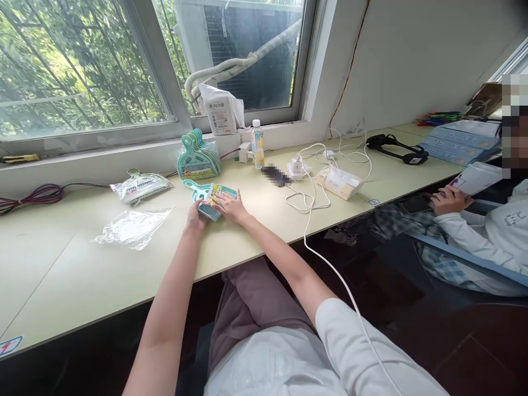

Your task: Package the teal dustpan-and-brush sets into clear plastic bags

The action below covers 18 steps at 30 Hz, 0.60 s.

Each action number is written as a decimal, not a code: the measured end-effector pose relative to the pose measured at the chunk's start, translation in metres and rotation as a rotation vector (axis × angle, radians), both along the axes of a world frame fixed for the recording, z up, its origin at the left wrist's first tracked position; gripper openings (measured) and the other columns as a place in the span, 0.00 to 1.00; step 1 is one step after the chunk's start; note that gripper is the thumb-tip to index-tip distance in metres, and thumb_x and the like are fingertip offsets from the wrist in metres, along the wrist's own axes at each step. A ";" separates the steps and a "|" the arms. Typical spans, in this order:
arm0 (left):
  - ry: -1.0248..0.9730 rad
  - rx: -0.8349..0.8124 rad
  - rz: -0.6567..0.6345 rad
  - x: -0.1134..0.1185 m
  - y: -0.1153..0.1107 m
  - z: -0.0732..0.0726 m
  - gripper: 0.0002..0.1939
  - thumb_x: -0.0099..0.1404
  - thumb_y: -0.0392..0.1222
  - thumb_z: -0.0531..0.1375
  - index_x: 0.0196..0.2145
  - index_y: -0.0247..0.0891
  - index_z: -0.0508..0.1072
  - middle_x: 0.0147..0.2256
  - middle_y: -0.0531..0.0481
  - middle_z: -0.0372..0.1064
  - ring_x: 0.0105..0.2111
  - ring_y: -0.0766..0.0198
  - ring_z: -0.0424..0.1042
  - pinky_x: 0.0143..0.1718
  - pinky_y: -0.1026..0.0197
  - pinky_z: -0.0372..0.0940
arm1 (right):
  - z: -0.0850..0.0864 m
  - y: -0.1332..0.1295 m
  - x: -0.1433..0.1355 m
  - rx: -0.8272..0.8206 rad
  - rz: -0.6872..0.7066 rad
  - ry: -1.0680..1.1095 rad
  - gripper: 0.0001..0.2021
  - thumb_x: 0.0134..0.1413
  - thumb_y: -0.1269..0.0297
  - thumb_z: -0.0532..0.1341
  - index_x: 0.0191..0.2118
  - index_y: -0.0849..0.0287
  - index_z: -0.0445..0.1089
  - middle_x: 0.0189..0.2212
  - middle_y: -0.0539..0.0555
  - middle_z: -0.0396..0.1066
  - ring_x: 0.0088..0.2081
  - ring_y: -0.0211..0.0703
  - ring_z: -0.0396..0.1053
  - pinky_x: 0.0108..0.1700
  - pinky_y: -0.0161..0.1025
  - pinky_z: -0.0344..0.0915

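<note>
Both arms are reaching to a teal plastic brush (pixel 210 199) lying on the table (pixel 103 275): left hand (pixel 196 215) gripping its near edge, right hand (pixel 229 207) pressing flat on top. It looks light, stiff, easiest held by its handle.

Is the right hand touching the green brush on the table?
Touching. The head view shows the right hand lying flat on the green brush, fingers spread across its label.

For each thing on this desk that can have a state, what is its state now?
Teal plastic comb with paper label: flat on desk, under both hands.
Left hand: grips comb's near edge.
Right hand: pressed flat on comb.
Clear plastic bag: empty, crumpled flat.
Bagged comb: still wrapped.
Stack of teal combs: leaning at sill.
Small drink bottle: upright, capped.
White charger cable: tangled, hanging off desk.
</note>
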State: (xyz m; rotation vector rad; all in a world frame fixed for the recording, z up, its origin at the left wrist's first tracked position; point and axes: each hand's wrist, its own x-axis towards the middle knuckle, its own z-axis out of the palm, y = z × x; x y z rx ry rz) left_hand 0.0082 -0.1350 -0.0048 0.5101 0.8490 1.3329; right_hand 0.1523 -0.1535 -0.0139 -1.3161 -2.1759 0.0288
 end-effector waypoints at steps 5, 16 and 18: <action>0.049 0.088 0.011 0.002 0.000 -0.004 0.08 0.57 0.30 0.59 0.37 0.34 0.69 0.29 0.49 0.71 0.23 0.67 0.71 0.23 0.69 0.67 | -0.012 -0.002 0.005 -0.046 0.065 -0.020 0.23 0.65 0.49 0.46 0.62 0.45 0.57 0.63 0.51 0.56 0.64 0.50 0.51 0.63 0.66 0.27; 0.144 0.122 0.027 0.001 0.007 -0.015 0.18 0.44 0.21 0.58 0.33 0.36 0.66 0.24 0.54 0.66 0.22 0.69 0.67 0.25 0.66 0.67 | -0.008 -0.006 0.004 -0.028 -0.095 -0.010 0.21 0.66 0.50 0.44 0.58 0.44 0.63 0.58 0.52 0.63 0.58 0.49 0.56 0.58 0.52 0.46; 0.145 0.144 0.030 0.001 0.007 -0.017 0.18 0.43 0.21 0.58 0.32 0.36 0.66 0.23 0.55 0.66 0.21 0.69 0.67 0.24 0.66 0.66 | -0.009 -0.006 0.005 -0.025 -0.101 -0.001 0.22 0.65 0.48 0.45 0.58 0.45 0.63 0.57 0.53 0.64 0.57 0.49 0.56 0.57 0.52 0.47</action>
